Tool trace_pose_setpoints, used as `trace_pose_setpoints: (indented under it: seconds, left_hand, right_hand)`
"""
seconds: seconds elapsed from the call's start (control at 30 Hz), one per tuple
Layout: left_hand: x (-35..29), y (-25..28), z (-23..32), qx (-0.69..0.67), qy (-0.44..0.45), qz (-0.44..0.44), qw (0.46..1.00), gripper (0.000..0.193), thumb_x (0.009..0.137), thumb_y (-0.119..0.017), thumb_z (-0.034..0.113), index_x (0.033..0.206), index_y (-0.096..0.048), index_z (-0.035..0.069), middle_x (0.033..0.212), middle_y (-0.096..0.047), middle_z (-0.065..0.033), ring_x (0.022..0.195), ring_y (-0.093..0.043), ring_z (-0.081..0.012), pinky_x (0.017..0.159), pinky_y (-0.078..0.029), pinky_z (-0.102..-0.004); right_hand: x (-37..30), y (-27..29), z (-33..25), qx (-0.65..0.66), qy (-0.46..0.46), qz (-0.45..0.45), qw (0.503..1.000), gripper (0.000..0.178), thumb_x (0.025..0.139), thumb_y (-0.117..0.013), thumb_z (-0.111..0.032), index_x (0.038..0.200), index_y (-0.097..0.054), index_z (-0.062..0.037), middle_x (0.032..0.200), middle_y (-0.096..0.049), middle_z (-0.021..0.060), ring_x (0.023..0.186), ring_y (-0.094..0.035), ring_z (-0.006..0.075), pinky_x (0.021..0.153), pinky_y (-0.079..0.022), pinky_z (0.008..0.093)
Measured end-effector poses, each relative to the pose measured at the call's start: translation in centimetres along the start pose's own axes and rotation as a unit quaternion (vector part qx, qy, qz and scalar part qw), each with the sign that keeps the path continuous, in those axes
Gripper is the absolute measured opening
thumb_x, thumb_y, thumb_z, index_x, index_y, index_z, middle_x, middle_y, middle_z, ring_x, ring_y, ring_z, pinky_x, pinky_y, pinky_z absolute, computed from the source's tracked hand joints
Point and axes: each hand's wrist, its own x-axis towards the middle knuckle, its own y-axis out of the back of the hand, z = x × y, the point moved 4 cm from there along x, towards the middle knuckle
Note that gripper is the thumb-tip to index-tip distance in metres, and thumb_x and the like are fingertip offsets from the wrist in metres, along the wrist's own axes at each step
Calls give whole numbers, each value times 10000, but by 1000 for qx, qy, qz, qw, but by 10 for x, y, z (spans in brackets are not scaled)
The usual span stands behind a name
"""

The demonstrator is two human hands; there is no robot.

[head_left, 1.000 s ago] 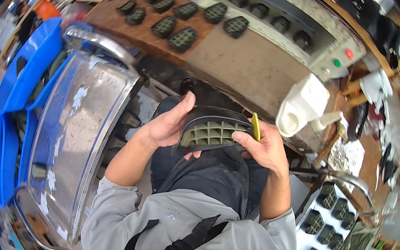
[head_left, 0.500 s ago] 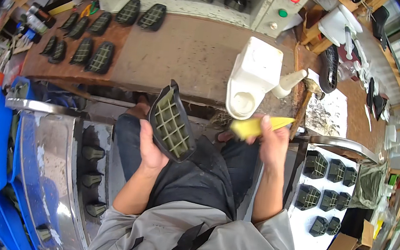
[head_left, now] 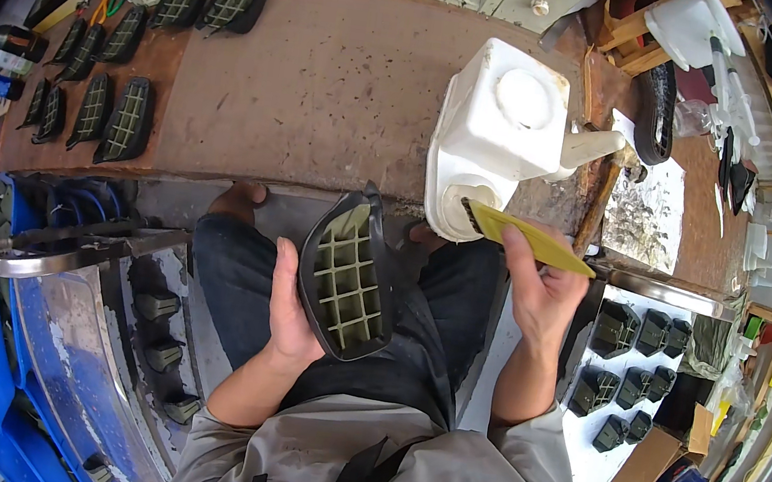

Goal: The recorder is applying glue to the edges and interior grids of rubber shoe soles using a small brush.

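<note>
My left hand [head_left: 292, 311] grips a black shoe-sole piece [head_left: 348, 280] by its left side, its olive-green grid facing up. The piece is held tilted above my lap. In my right hand [head_left: 543, 294] is a yellow flat-handled brush [head_left: 540, 244], pinched between thumb and fingers. Its dark bristles reach over the round cup of the white glue pot [head_left: 508, 111] at the bench's front edge. Whether the bristles touch the cup's contents I cannot tell.
Several similar sole pieces [head_left: 126, 120] lie at the bench's left. More stand on a white board [head_left: 586, 429] at right and a rack [head_left: 162, 354] at left. Metal rails [head_left: 81, 254] flank me. A hammer [head_left: 600, 202] and a stained paper sheet [head_left: 645, 210] lie right of the pot.
My right hand has turned the brush so its bristles point left into the pot's cup. The sole piece has shifted slightly right and down with my left hand. The view has moved closer to the bench.
</note>
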Motion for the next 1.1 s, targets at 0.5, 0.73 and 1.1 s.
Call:
trace_pose_setpoints:
  seconds: [0.5,0.73,1.1]
  left_hand:
    - [-2,-22,2,-49,56,-18,997,778,894,-271,638,1311,-432,2,1174,-567,-200,972,-604,-345,880,-482,-433]
    - [-30,-59,-2,-5,114,-13,993,769,901,-252,648,1319,-432,28,1212,-562,-113,1051,-578,-217,893,-474,-361]
    - [-59,-93,-7,-23,61,-136,989,809,888,-208,673,1374,-328,38,1259,-516,-109,1118,-530,-195,958,-422,-350]
  right_hand:
    - [2,3,-8,-13,21,-111,993,99,790,-651,9,885,-672,29,811,-659,114,728,-623,192,664,-475,268]
    - [-21,17,-52,314,220,6,923,216,722,-717,-120,843,-655,47,664,-656,129,493,-574,171,497,-409,295]
    - [-25,20,-80,197,321,-22,926,203,715,-723,-60,879,-647,32,714,-659,127,556,-602,204,515,-412,284]
